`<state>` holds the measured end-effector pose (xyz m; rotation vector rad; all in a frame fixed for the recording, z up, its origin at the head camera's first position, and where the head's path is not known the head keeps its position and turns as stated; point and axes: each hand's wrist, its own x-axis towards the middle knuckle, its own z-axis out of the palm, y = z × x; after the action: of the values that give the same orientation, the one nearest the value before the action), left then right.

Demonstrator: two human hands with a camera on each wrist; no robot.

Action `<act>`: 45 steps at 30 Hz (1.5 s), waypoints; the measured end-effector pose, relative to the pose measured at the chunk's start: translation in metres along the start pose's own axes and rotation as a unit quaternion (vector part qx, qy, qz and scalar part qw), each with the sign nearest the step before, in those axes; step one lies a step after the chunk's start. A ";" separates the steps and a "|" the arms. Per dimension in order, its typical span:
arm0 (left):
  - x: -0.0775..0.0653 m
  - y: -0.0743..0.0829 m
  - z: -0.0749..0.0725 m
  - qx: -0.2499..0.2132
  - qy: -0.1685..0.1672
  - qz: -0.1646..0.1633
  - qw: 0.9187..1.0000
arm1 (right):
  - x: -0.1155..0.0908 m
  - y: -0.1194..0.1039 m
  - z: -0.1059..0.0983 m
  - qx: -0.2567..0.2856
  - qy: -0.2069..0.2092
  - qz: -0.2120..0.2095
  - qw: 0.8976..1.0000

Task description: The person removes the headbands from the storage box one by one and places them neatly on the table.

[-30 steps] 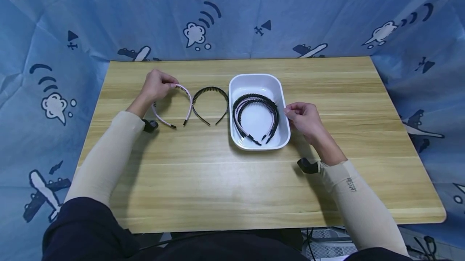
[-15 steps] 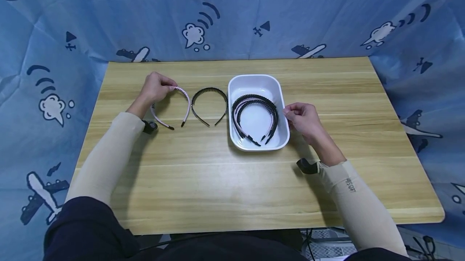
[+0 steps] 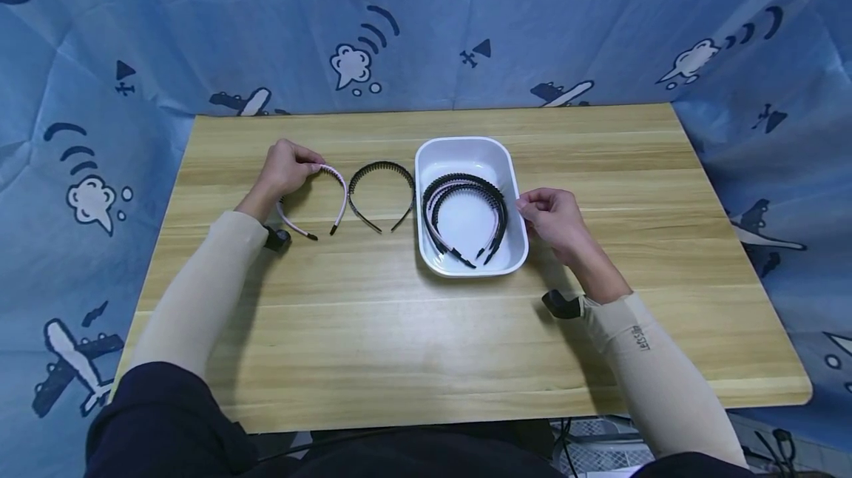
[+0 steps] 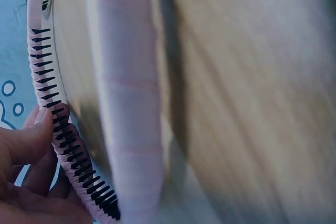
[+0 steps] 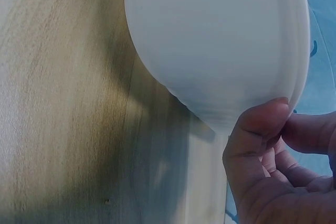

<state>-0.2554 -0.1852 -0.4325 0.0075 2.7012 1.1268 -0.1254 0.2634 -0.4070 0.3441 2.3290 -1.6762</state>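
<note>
My left hand (image 3: 288, 167) pinches a pale pink headband (image 3: 345, 198) near the top of its arch, at the left of the table. In the left wrist view, black comb teeth line the inside of this band (image 4: 131, 87), and thumb and fingers grip the toothed part. A black toothed headband (image 3: 381, 165) lies on the table just right of it. Beside that stands a white plastic tray (image 3: 467, 230) with several headbands (image 3: 466, 179), black and pale pink, nested inside. My right hand (image 3: 558, 220) pinches the tray's right rim between thumb and fingers, seen closely in the right wrist view.
Light wood covers the tabletop (image 3: 399, 345). Behind and at both sides hangs a blue curtain (image 3: 293, 19) printed with planes and clouds. Below the front edge at the right are cables and a white basket (image 3: 599, 452).
My left hand has come slightly toward me with the pink headband, whose tips have shifted a little left. The right hand keeps its grip on the tray. The head view has drifted slightly.
</note>
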 end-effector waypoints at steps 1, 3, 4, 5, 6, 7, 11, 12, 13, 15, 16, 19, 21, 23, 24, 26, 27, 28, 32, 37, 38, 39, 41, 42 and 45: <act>0.000 0.000 0.000 -0.002 0.003 -0.001 1.000 | 0.000 0.000 0.000 0.000 0.000 0.000 1.000; -0.001 0.000 0.001 -0.009 0.008 -0.004 1.000 | 0.000 0.000 0.000 -0.001 -0.001 0.000 1.000; -0.001 0.000 0.002 -0.013 0.010 -0.007 1.000 | 0.000 -0.001 0.000 -0.001 -0.001 0.001 1.000; -0.001 -0.001 0.002 -0.016 0.012 -0.009 1.000 | 0.000 -0.001 0.000 -0.002 -0.001 0.001 1.000; -0.001 -0.001 0.002 -0.019 0.013 -0.010 1.000 | 0.000 -0.001 0.000 -0.003 -0.001 0.001 1.000; -0.001 -0.001 0.002 -0.021 0.015 -0.012 1.000 | -0.001 -0.001 0.000 -0.004 -0.002 0.001 1.000; -0.002 -0.001 0.003 -0.024 0.018 -0.015 0.999 | -0.001 -0.002 0.001 -0.004 -0.003 0.002 1.000; -0.002 -0.001 0.003 -0.025 0.018 -0.016 0.999 | -0.001 -0.002 0.001 -0.003 -0.004 0.002 1.000; -0.002 -0.001 0.003 -0.025 0.017 -0.016 0.999 | -0.001 -0.002 0.001 -0.002 -0.003 0.002 1.000; -0.002 -0.001 0.004 -0.028 0.016 -0.016 0.999 | -0.001 -0.001 0.001 -0.001 -0.003 0.001 1.000; -0.002 -0.001 0.004 -0.029 0.016 -0.017 0.999 | -0.001 -0.002 0.001 -0.001 -0.003 0.001 1.000; -0.002 -0.002 0.004 -0.033 0.014 -0.019 0.999 | -0.001 -0.001 0.001 -0.001 -0.003 -0.001 1.000; -0.002 -0.002 0.004 -0.035 0.013 -0.021 0.999 | -0.001 -0.001 0.001 -0.002 -0.002 -0.001 1.000; -0.002 -0.002 0.004 -0.037 0.012 -0.022 0.999 | 0.000 -0.001 0.001 -0.004 -0.001 -0.001 1.000; -0.002 -0.002 0.004 -0.038 0.012 -0.022 0.999 | 0.000 0.000 0.001 -0.005 -0.001 0.000 1.000; -0.002 -0.001 0.004 -0.038 0.013 -0.021 0.999 | 0.000 0.000 0.000 -0.007 -0.001 0.000 1.000; -0.002 -0.001 0.004 -0.038 0.013 -0.020 0.999 | 0.000 0.000 0.000 -0.008 -0.001 0.000 1.000; -0.002 -0.001 0.004 -0.037 0.013 -0.020 0.999 | 0.001 0.000 0.000 -0.008 -0.001 0.001 1.000; -0.002 0.000 0.004 -0.035 0.012 -0.019 0.999 | 0.001 0.000 0.000 -0.006 -0.001 -0.001 1.000; -0.002 0.000 0.004 -0.037 0.011 -0.019 0.999 | 0.001 0.001 0.000 -0.001 -0.001 -0.004 1.000; -0.002 0.000 0.004 -0.036 0.011 -0.018 0.999 | 0.001 0.001 0.000 -0.001 -0.001 -0.004 1.000; -0.002 0.000 0.005 -0.036 0.012 -0.016 0.999 | 0.001 0.001 0.000 0.000 -0.001 -0.004 1.000; -0.002 0.001 0.005 -0.033 0.014 -0.015 0.999 | 0.002 0.001 0.000 0.000 -0.001 -0.005 1.000; -0.002 0.002 0.005 -0.032 0.016 -0.013 0.999 | 0.002 0.001 0.000 0.000 -0.001 -0.005 1.000; -0.001 0.005 0.004 -0.032 0.017 -0.008 0.999 | 0.002 0.001 0.000 -0.003 -0.001 -0.006 1.000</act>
<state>-0.2537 -0.1784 -0.4314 -0.0431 2.6879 1.2191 -0.1265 0.2643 -0.4088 0.3278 2.3385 -1.6741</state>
